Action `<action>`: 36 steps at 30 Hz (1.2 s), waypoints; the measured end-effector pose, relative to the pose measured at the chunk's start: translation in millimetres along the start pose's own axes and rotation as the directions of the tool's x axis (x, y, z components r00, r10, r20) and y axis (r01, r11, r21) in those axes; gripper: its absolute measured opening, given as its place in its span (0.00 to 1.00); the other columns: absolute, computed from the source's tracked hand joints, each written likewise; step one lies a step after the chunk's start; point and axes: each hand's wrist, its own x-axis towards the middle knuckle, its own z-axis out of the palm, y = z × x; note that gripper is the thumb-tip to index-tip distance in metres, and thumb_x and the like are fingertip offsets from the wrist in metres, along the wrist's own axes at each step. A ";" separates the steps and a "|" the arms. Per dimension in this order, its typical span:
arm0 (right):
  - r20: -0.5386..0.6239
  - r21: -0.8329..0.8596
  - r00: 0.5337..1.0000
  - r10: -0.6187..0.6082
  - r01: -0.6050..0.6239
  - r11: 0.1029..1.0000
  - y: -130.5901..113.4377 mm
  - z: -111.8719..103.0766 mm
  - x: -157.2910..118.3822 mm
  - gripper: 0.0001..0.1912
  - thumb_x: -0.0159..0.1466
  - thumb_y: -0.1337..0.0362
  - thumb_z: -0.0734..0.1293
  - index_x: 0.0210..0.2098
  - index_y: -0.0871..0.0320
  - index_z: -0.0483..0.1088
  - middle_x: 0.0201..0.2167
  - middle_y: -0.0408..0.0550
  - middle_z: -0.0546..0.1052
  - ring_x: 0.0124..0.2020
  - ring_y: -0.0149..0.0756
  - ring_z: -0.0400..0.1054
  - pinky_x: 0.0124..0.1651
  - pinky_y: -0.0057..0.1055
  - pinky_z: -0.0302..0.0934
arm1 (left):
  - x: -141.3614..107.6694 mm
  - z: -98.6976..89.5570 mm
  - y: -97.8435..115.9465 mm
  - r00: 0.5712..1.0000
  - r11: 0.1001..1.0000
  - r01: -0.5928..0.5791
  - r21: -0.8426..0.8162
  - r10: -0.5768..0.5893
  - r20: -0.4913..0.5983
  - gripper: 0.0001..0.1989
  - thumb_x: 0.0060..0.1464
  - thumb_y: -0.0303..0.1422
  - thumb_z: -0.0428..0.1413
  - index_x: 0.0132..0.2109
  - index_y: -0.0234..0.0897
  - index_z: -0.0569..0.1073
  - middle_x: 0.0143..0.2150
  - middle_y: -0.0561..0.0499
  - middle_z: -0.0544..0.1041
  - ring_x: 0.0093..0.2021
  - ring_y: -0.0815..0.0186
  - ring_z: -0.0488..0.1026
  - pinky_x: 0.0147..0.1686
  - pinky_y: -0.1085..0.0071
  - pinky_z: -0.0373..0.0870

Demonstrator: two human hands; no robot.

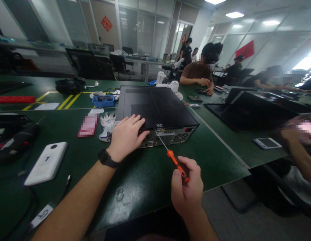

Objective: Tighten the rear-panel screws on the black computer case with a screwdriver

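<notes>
A black computer case (pixel 168 107) lies on its side on the green table, its rear panel with a fan grille facing me. My left hand (pixel 127 134) rests with fingers spread on the near left part of its top. In my right hand (pixel 188 184) is a screwdriver (pixel 171 154) with an orange and black handle, the fingers wrapped round it. The screwdriver's shaft points up and left to the case's rear edge, where its tip meets the panel close to a small label. What the tip touches is too small to make out.
Left of the case are white gloves (pixel 107 125), a blue tray (pixel 103 101) and a pink packet (pixel 88 125). Nearer me lies a white power bank (pixel 47 163) with cables. A person (pixel 203 72) works across the table; another person's arm (pixel 298 150) and a phone (pixel 267 143) are at right.
</notes>
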 end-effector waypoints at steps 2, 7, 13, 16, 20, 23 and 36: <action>0.006 0.005 0.999 -0.031 0.031 1.000 -1.6 -0.4 2.0 0.14 0.68 0.67 0.62 0.53 0.57 0.67 0.40 0.51 0.78 0.38 0.38 0.77 0.38 0.35 0.74 | 0.2 -0.5 0.3 1.000 1.000 0.002 0.005 -0.002 0.007 0.23 0.65 0.44 0.57 0.61 0.35 0.75 0.65 0.40 0.75 0.65 0.48 0.72 0.65 0.50 0.68; 0.018 0.011 1.000 -0.020 0.020 1.000 1.3 0.2 -0.1 0.13 0.71 0.68 0.60 0.53 0.55 0.69 0.37 0.48 0.80 0.31 0.35 0.77 0.34 0.32 0.73 | 0.2 -0.7 1.1 1.000 1.000 0.011 -0.007 -0.011 0.006 0.23 0.65 0.43 0.57 0.61 0.35 0.75 0.64 0.39 0.75 0.65 0.48 0.72 0.66 0.50 0.67; 0.016 0.013 0.998 0.062 -0.062 0.998 2.5 2.1 -2.7 0.13 0.73 0.63 0.59 0.53 0.56 0.70 0.33 0.47 0.80 0.28 0.35 0.76 0.32 0.32 0.72 | 0.0 0.4 1.1 1.000 1.000 0.013 -0.021 -0.013 0.009 0.23 0.65 0.43 0.58 0.61 0.34 0.75 0.65 0.39 0.75 0.66 0.47 0.71 0.66 0.49 0.66; 0.031 0.014 0.999 0.033 -0.034 0.999 -0.9 1.0 1.1 0.12 0.71 0.64 0.61 0.52 0.55 0.70 0.37 0.48 0.80 0.32 0.37 0.77 0.35 0.33 0.73 | 0.3 -0.6 1.6 1.000 1.000 0.012 -0.010 -0.011 0.007 0.23 0.65 0.43 0.57 0.61 0.34 0.75 0.65 0.38 0.75 0.65 0.47 0.72 0.66 0.50 0.67; 0.037 0.008 0.999 0.014 -0.015 1.000 -2.3 -1.0 3.9 0.12 0.69 0.65 0.62 0.51 0.55 0.69 0.39 0.49 0.78 0.36 0.38 0.76 0.37 0.35 0.72 | 0.7 -1.7 1.7 1.000 1.000 0.007 0.011 -0.007 0.015 0.24 0.65 0.43 0.57 0.61 0.33 0.75 0.64 0.38 0.75 0.65 0.48 0.72 0.66 0.51 0.67; 0.041 -0.002 0.999 0.002 -0.001 1.000 -2.0 -1.8 3.0 0.15 0.67 0.66 0.63 0.54 0.56 0.67 0.41 0.50 0.77 0.36 0.39 0.76 0.37 0.36 0.72 | 0.8 -1.3 1.3 1.000 1.000 0.001 0.026 -0.002 0.020 0.23 0.66 0.44 0.57 0.61 0.35 0.75 0.64 0.39 0.75 0.65 0.49 0.72 0.66 0.51 0.67; 0.014 0.013 1.000 0.025 -0.025 1.000 6.0 2.9 -6.2 0.12 0.71 0.66 0.62 0.54 0.56 0.69 0.35 0.48 0.81 0.27 0.34 0.75 0.29 0.31 0.71 | -0.2 0.9 0.4 1.000 1.000 0.008 0.008 -0.008 0.014 0.24 0.65 0.44 0.57 0.61 0.34 0.75 0.65 0.39 0.75 0.66 0.48 0.72 0.66 0.51 0.67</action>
